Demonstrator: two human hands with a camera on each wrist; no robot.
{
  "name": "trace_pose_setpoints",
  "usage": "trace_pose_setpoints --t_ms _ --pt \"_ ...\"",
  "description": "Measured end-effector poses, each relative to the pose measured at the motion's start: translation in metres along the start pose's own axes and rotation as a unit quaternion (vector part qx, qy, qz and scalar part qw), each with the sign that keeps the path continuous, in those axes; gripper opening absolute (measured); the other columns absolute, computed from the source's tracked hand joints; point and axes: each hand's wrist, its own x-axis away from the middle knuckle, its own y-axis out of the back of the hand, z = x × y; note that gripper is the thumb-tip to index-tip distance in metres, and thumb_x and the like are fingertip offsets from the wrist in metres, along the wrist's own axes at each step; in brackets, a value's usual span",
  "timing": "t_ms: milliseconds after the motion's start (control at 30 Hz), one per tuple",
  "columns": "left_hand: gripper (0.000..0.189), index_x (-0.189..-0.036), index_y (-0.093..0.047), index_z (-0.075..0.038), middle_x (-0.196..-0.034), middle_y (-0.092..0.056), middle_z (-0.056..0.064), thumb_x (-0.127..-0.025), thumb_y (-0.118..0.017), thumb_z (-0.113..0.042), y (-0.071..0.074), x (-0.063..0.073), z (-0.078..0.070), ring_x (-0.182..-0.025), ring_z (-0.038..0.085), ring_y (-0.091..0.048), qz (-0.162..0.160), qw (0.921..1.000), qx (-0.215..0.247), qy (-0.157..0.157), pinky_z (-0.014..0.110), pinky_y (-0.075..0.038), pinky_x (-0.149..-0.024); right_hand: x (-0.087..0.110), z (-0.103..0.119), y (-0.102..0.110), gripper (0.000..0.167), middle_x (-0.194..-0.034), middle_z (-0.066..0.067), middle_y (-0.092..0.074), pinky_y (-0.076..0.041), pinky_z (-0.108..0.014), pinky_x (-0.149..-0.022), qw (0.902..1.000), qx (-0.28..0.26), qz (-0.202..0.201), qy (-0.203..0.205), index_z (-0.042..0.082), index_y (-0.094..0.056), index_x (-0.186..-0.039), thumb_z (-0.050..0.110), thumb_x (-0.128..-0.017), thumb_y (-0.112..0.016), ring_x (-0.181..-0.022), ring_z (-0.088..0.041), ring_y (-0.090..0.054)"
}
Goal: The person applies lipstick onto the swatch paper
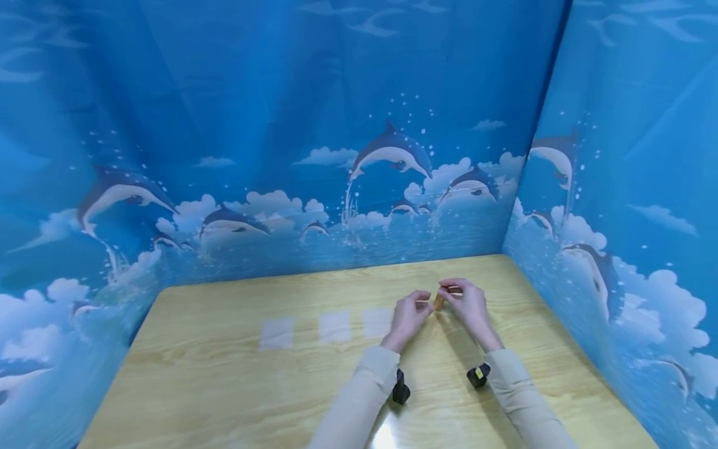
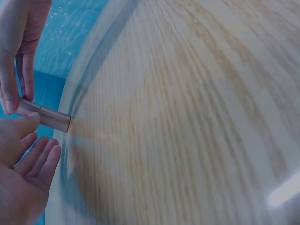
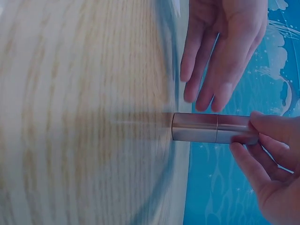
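A copper-coloured metallic tube, like a lipstick [image 1: 439,302], stands upright near the far right part of the wooden table. My right hand [image 1: 470,308] pinches its upper end between thumb and fingers, seen closely in the right wrist view, where a seam rings the tube [image 3: 194,127]. To its left is my left hand [image 1: 409,317], fingers loosely bent and holding nothing. In the left wrist view the left thumb overlaps the tube [image 2: 55,120]; whether it touches I cannot tell. The tube's lower end is at or just above the tabletop.
Three pale square patches [image 1: 335,327] lie in a row on the table [image 1: 213,386], left of the hands. Blue dolphin-print curtains [image 1: 269,125] rise behind the table and along its right side. Black wrist cameras [image 1: 478,375] sit on both sleeves.
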Motion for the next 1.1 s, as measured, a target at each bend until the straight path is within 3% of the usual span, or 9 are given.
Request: trace_pose_setpoints --t_ms 167,400,700,1100 --pt "0.026 -0.117 -0.069 0.001 -0.110 -0.074 0.015 -0.092 -0.075 -0.006 -0.010 -0.004 0.000 -0.099 0.024 -0.073 -0.008 0.9999 0.005 0.007 0.023 -0.061 -0.080 0.002 0.002 0.000 0.023 -0.109 -0.021 -0.073 -0.062 -0.036 -0.082 1.0000 0.004 -0.001 0.001 -0.001 -0.073 -0.111 0.006 -0.090 -0.077 -0.100 -0.036 -0.072" --pt "0.024 -0.114 -0.072 -0.003 -0.105 -0.076 0.011 -0.090 -0.076 -0.005 -0.015 -0.004 0.001 -0.096 0.020 -0.074 -0.026 0.9993 -0.025 0.001 0.020 -0.060 -0.080 0.003 0.004 -0.001 0.023 -0.110 -0.020 -0.073 -0.062 -0.037 -0.083 0.9999 0.003 -0.006 0.016 -0.001 -0.073 -0.111 0.007 -0.090 -0.077 -0.099 -0.035 -0.072" --pt "0.020 -0.107 -0.074 -0.003 -0.099 -0.077 0.009 -0.088 -0.078 -0.003 -0.013 -0.003 0.000 -0.091 0.019 -0.073 -0.037 0.9989 -0.021 -0.021 0.018 -0.059 -0.075 0.004 0.005 0.001 0.022 -0.110 -0.021 -0.073 -0.062 -0.037 -0.081 0.9996 -0.004 -0.018 0.021 -0.001 -0.074 -0.111 0.006 -0.090 -0.077 -0.098 -0.037 -0.072" --pt "0.019 -0.106 -0.075 -0.006 -0.099 -0.077 0.007 -0.088 -0.079 -0.010 -0.006 -0.003 -0.002 -0.090 0.016 -0.073 -0.039 0.9988 -0.025 -0.014 0.016 -0.058 -0.075 0.003 0.009 0.001 0.023 -0.109 -0.021 -0.074 -0.062 -0.037 -0.080 0.9993 -0.015 -0.026 0.021 -0.001 -0.075 -0.110 0.007 -0.089 -0.078 -0.096 -0.036 -0.073"
